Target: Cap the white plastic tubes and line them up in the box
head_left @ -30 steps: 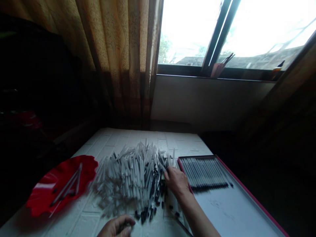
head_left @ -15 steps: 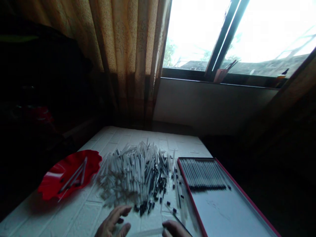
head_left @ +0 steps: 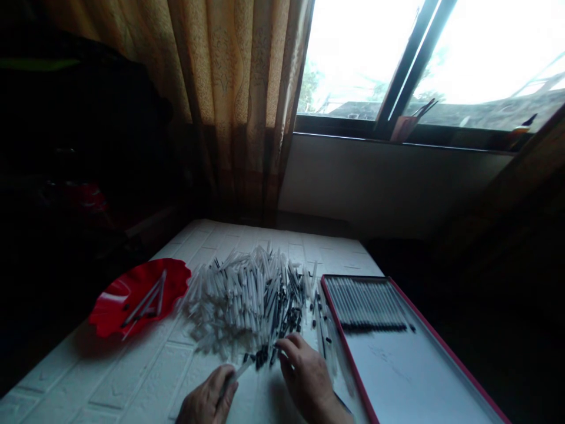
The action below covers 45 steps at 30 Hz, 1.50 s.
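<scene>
My left hand (head_left: pixel 209 393) is closed around a clear pen barrel (head_left: pixel 243 368), whose far end points up and right toward some small black caps (head_left: pixel 261 357). Beside those caps, at the front of the pile, my right hand (head_left: pixel 304 371) has its thumb and forefinger curled close together. Anything between these fingertips is too small to make out. Directly ahead lies a large heap of clear pen barrels (head_left: pixel 247 288), with dark, thin pieces along its right side.
A red wavy-edged bowl (head_left: pixel 106 306) with a few pen parts stands left. At right, a red-rimmed tray (head_left: pixel 348 368) holds a row of pens (head_left: pixel 368 303) with black ends. Loose barrels and caps lie along its left edge. Curtain (head_left: pixel 238 106) and window (head_left: pixel 353 59) are behind.
My right hand has moved up and forward to the black caps. The clear barrel, earlier low between both hands, is now in my left hand, tilted upward. The view has shifted slightly.
</scene>
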Each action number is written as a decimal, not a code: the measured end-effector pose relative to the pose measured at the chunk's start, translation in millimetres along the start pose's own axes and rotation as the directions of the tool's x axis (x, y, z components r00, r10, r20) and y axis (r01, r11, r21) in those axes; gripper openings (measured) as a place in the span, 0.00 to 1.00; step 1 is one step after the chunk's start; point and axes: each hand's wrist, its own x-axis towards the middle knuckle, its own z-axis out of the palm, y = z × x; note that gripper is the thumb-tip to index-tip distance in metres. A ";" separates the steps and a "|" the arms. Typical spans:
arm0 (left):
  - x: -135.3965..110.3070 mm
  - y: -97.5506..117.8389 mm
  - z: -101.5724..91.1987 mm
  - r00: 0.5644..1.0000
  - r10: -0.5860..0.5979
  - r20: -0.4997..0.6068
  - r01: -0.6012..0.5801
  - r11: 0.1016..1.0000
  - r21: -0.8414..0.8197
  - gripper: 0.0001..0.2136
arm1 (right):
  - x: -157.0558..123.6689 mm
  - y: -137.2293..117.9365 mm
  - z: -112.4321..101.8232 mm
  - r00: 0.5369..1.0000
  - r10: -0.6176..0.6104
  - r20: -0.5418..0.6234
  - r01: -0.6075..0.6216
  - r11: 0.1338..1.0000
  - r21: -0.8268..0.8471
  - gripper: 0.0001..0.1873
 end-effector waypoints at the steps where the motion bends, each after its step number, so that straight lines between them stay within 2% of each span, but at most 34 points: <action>1: 0.1 0.2 1.0 0.999 -0.032 0.000 0.032 0.999 -0.011 0.14 | 6.6 -1.8 -2.2 0.998 -0.033 0.048 0.037 0.995 -0.095 0.15; 3: 1.1 2.7 2.1 0.997 -0.073 0.010 0.073 0.997 -0.028 0.13 | 18.0 -6.3 -3.3 0.981 -0.119 0.150 0.153 0.958 -0.241 0.14; 5: 2.4 5.9 1.8 0.996 -0.088 0.018 0.089 0.995 -0.043 0.13 | 27.2 -9.0 -2.0 0.954 -0.210 0.215 0.272 0.908 -0.319 0.12; 10: 3.9 9.5 -0.9 0.995 -0.104 0.012 0.104 0.990 -0.090 0.13 | 39.2 -2.2 0.8 0.890 -0.374 0.261 0.443 0.842 -0.306 0.10; 16: 5.2 14.5 -3.0 0.995 -0.104 0.002 0.104 0.990 -0.092 0.15 | 33.3 14.8 -3.1 0.856 -0.484 0.184 0.516 0.823 -0.238 0.10; 18: 5.1 15.1 -3.1 0.995 -0.099 0.000 0.098 0.991 -0.094 0.15 | 25.5 16.3 -7.1 0.864 -0.493 0.100 0.503 0.838 -0.213 0.12; 19: 4.8 14.8 -3.0 0.996 -0.091 -0.001 0.090 0.992 -0.090 0.15 | 20.1 15.1 -9.5 0.873 -0.487 0.019 0.483 0.858 -0.174 0.13; 21: 3.6 13.6 -2.5 0.998 -0.059 -0.007 0.058 0.995 -0.075 0.14 | 6.9 8.5 -13.9 0.893 -0.389 -0.225 0.397 0.918 -0.010 0.12; 22: 2.9 13.0 -2.4 0.999 -0.030 -0.015 0.029 0.997 -0.068 0.13 | -0.4 3.3 -15.7 0.895 -0.272 -0.353 0.332 0.935 0.122 0.10; 23: 2.3 12.7 -2.4 1.000 0.006 -0.027 -0.008 0.998 -0.061 0.13 | -7.4 -2.8 -17.3 0.888 -0.101 -0.449 0.242 0.932 0.270 0.09; 24: 1.8 12.7 -2.6 0.998 0.044 -0.043 -0.046 0.998 -0.053 0.12 | -13.7 -9.3 -18.7 0.869 0.093 -0.485 0.139 0.896 0.421 0.08; 26: 1.2 14.1 -3.7 0.991 0.108 -0.077 -0.110 0.994 -0.026 0.11 | -22.5 -21.7 -21.4 0.806 0.405 -0.431 -0.016 0.743 0.669 0.06; 27: 1.1 15.3 -4.6 0.988 0.131 -0.087 -0.132 0.991 -0.010 0.10 | -24.8 -26.8 -22.8 0.776 0.504 -0.379 -0.062 0.658 0.750 0.06; 29: 1.0 18.0 -6.6 0.984 0.155 -0.086 -0.154 0.988 0.017 0.09 | -25.8 -33.8 -26.0 0.740 0.605 -0.294 -0.099 0.530 0.842 0.09; 32: 1.0 21.5 -8.8 0.982 0.176 -0.066 -0.174 0.984 0.033 0.09 | -23.5 -37.7 -30.0 0.732 0.647 -0.216 -0.130 0.442 0.887 0.13; 37: 3.1 25.0 -10.2 0.970 0.227 -0.086 -0.219 0.971 0.095 0.09 | -21.5 -35.9 -30.6 0.749 0.645 -0.150 -0.158 0.394 0.906 0.14; 41: 7.6 30.1 -12.9 0.942 0.322 -0.092 -0.309 0.942 0.134 0.11 | -22.5 -27.2 -20.1 0.794 0.606 -0.051 -0.219 0.364 0.905 0.15; 43: 9.3 33.4 -14.6 0.936 0.346 -0.064 -0.335 0.932 0.140 0.12 | -26.7 -22.2 -8.8 0.848 0.529 0.035 -0.287 0.401 0.870 0.14; 45: 10.1 36.2 -15.9 0.926 0.373 -0.053 -0.363 0.921 0.144 0.11 | -34.3 -19.0 4.8 0.927 0.366 0.081 -0.284 0.544 0.790 0.12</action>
